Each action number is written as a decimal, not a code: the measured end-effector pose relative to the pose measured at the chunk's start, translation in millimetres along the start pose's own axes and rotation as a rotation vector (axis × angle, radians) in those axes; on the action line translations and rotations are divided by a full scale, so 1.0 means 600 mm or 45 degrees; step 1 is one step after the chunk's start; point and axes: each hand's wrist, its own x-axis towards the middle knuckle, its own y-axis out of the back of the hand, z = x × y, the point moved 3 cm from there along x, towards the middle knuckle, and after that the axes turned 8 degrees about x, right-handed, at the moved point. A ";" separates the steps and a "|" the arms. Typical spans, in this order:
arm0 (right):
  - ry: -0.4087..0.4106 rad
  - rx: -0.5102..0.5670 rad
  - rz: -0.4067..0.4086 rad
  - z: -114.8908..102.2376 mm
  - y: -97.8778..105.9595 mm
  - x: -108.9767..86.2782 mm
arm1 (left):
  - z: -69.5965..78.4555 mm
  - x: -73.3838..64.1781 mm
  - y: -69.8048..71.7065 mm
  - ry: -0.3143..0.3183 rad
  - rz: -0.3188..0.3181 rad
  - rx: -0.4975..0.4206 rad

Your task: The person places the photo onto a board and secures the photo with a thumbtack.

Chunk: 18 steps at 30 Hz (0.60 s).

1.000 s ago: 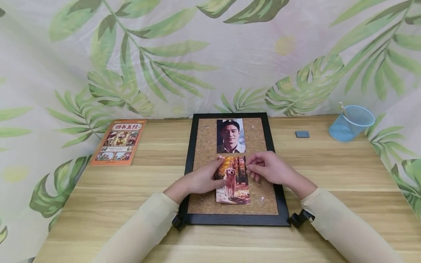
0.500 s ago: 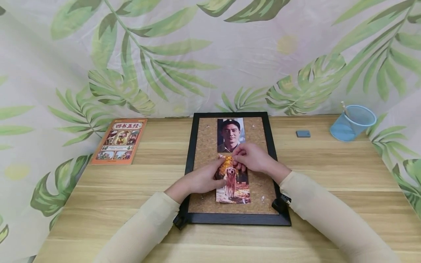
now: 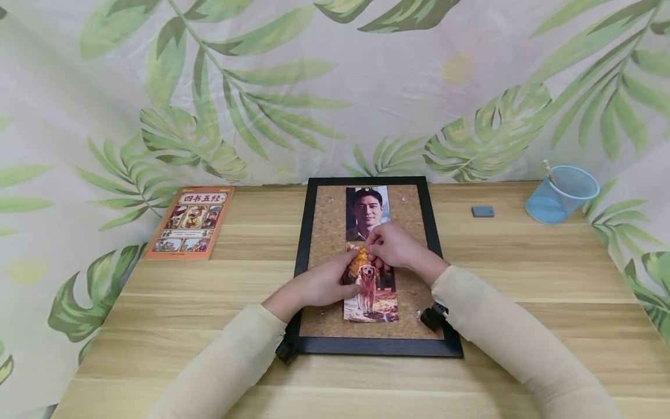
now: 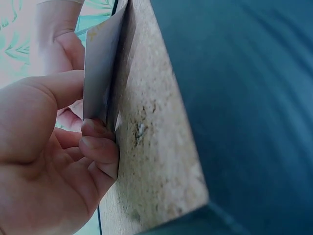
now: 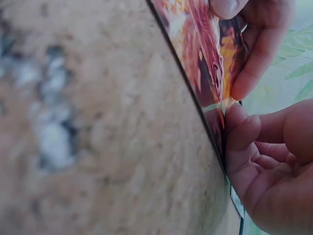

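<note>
A photo of a golden retriever point(image 3: 369, 294) lies on a black-framed corkboard point(image 3: 327, 233), below a portrait photo point(image 3: 366, 209). My left hand point(image 3: 324, 282) grips the dog photo by its left edge; in the left wrist view the photo point(image 4: 100, 73) stands slightly lifted off the cork, between thumb and fingers. At the dog photo's top edge is my right hand point(image 3: 395, 247), thumb and forefinger pinched together. They hold something small and pale, apparently a clear pushpin point(image 5: 223, 105), mostly hidden by the fingertips.
Clear pushpins point(image 3: 419, 315) sit in the cork around the photos. An orange book point(image 3: 189, 224) lies at the left. To the right are a small blue-grey block point(image 3: 483, 212) and a blue mesh pen cup point(image 3: 555, 201) with a stick in it.
My right hand has moved left, from the dog photo's right edge to its top, near the left fingers. My left hand has kept its hold on the photo.
</note>
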 end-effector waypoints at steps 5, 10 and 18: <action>-0.038 -0.093 -0.029 -0.013 -0.005 0.009 | 0.002 -0.003 0.000 0.003 0.008 0.004; -0.082 -0.139 -0.043 -0.021 -0.002 0.012 | 0.006 -0.005 0.000 -0.017 0.027 0.003; -0.016 -0.206 0.034 -0.009 0.005 0.012 | 0.011 -0.005 -0.001 0.033 0.028 0.078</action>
